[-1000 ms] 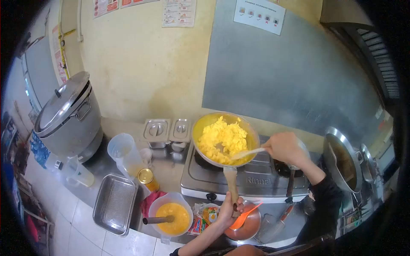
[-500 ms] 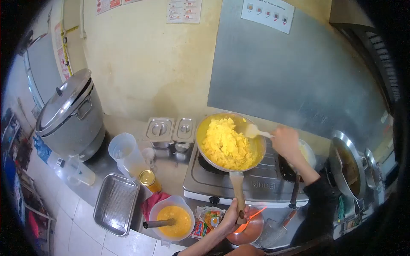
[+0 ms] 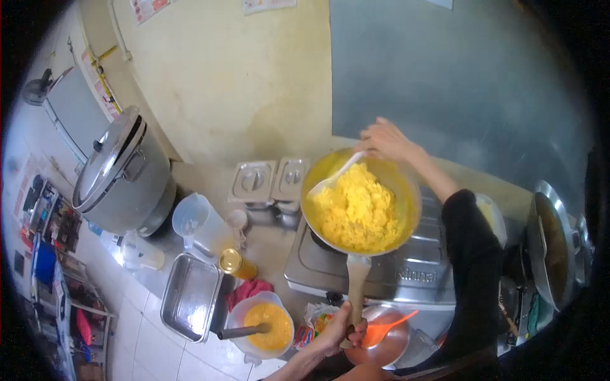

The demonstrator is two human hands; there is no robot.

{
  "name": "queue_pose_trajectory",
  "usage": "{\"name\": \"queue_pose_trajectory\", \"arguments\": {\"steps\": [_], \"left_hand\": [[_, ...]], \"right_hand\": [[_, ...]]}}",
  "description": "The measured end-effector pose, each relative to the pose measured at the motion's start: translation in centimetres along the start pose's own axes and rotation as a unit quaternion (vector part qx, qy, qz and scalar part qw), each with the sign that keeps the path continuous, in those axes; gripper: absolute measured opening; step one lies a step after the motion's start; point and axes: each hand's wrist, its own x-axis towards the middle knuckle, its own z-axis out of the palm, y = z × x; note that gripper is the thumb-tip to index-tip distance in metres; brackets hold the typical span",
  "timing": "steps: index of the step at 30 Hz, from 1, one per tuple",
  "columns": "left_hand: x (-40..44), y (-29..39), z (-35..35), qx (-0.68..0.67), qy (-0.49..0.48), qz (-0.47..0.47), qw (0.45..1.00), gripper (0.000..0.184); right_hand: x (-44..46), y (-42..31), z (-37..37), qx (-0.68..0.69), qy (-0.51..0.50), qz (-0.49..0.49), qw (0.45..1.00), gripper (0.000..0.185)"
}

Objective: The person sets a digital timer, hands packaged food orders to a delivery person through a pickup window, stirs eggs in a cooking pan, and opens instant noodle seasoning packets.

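My left hand (image 3: 340, 330) is closed round the wooden handle of a frying pan (image 3: 410, 190), which stands above the left side of the stove. A heap of yellow scrambled eggs (image 3: 362, 213) fills the middle of the pan. Over the pan's far rim, my right hand (image 3: 389, 140) grips a pale spatula (image 3: 343, 171). Its blade rests against the left side of the eggs. Below and left of the pan, a jug of beaten egg (image 3: 270, 324) has a grey-handled tool standing in it.
The stove (image 3: 413, 273) sits on a steel counter. Lidded steel containers (image 3: 254, 181) stand behind its left side. Further left are a plastic jug (image 3: 197, 219), a steel tray (image 3: 190, 298) and a large pot (image 3: 127, 184). A metal bowl (image 3: 391, 343) with an orange spoon is in front, a wok (image 3: 549, 244) at right.
My right hand has swung the spatula from the pan's right side over to the left side of the eggs. My left hand keeps its hold. The view has shifted a little.
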Motion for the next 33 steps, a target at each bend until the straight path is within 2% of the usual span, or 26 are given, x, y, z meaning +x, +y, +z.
{"name": "queue_pose_trajectory", "arguments": {"steps": [2, 3, 5, 6, 8, 9, 11, 12, 14, 15, 17, 19, 21, 24, 27, 29, 31, 32, 33], "left_hand": [[0.5, -0.1, 0.2, -0.009, 0.058, 0.001, 0.998, 0.047], [0.3, 0.6, 0.4, -0.024, 0.067, -0.010, 0.997, 0.046], [-0.4, 1.3, 1.0, -0.051, 0.093, -0.005, 0.994, 0.045], [-0.2, 0.9, -0.2, -0.064, 0.053, 0.006, 0.997, 0.045], [0.0, 0.4, -0.7, -0.064, 0.041, 0.022, 0.997, 0.045], [0.0, 0.3, -0.8, -0.064, 0.038, 0.038, 0.997, 0.045], [0.2, -0.2, -0.6, -0.061, 0.030, 0.051, 0.996, 0.043], [0.2, -0.2, -0.5, -0.077, 0.016, 0.048, 0.996, 0.043], [0.2, -0.5, -0.6, -0.104, 0.003, 0.039, 0.994, 0.041], [0.3, -0.6, -0.8, -0.108, -0.002, 0.042, 0.993, 0.041], [0.6, -0.7, -1.2, -0.111, -0.016, 0.040, 0.993, 0.040], [0.8, -0.8, -1.3, -0.115, -0.039, 0.053, 0.991, 0.037], [0.6, -0.8, -0.7, -0.078, 0.014, 0.058, 0.995, 0.040], [1.1, -1.3, -1.0, -0.065, 0.009, 0.090, 0.994, 0.040], [0.9, -1.8, -0.7, -0.063, 0.021, 0.109, 0.992, 0.040], [1.4, -2.0, -0.9, -0.087, 0.009, 0.134, 0.987, 0.041], [0.9, -2.0, -0.9, -0.093, -0.004, 0.139, 0.986, 0.042], [0.8, -1.9, -1.1, -0.086, 0.001, 0.141, 0.986, 0.042], [0.9, -1.8, -1.0, -0.082, 0.006, 0.143, 0.986, 0.042]], "right_hand": [[-1.9, -2.1, -2.1, -0.040, 0.091, -0.166, 0.981, 0.021], [-3.5, -2.8, -2.8, -0.032, 0.086, -0.165, 0.982, 0.021], [-7.6, -4.1, -4.0, -0.115, 0.199, -0.249, 0.941, 0.017], [-9.5, -4.4, -4.4, -0.117, 0.192, -0.251, 0.942, 0.017], [-12.9, -4.5, -5.5, -0.141, 0.183, -0.136, 0.963, 0.013], [-14.1, -5.1, -6.4, -0.150, 0.182, -0.136, 0.962, 0.013], [-15.5, -6.5, -8.2, -0.107, 0.022, 0.033, 0.993, 0.011], [-15.7, -7.0, -10.0, -0.111, 0.023, 0.035, 0.993, 0.011], [-15.5, -8.2, -13.3, -0.091, -0.187, 0.104, 0.973, 0.015], [-15.2, -8.7, -13.3, -0.097, -0.188, 0.101, 0.972, 0.015], [-15.1, -10.2, -11.5, -0.005, -0.228, 0.074, 0.971, 0.015], [-13.7, -14.1, -7.8, -0.074, -0.221, 0.092, 0.968, 0.017], [-11.4, -17.6, -5.8, 0.012, -0.116, 0.117, 0.986, 0.016], [-6.7, -18.1, -2.2, 0.019, -0.070, 0.184, 0.980, 0.017], [-3.5, -15.9, -0.9, -0.001, -0.065, 0.257, 0.964, 0.016], [-5.0, -10.9, 1.2, -0.018, -0.003, 0.165, 0.986, 0.018], [-4.6, -6.0, 2.0, 0.020, -0.176, 0.213, 0.961, 0.020], [-5.1, -6.6, 0.1, 0.011, -0.168, 0.212, 0.963, 0.020], [-6.8, -8.4, -3.0, 0.013, -0.083, 0.272, 0.959, 0.021]]}}
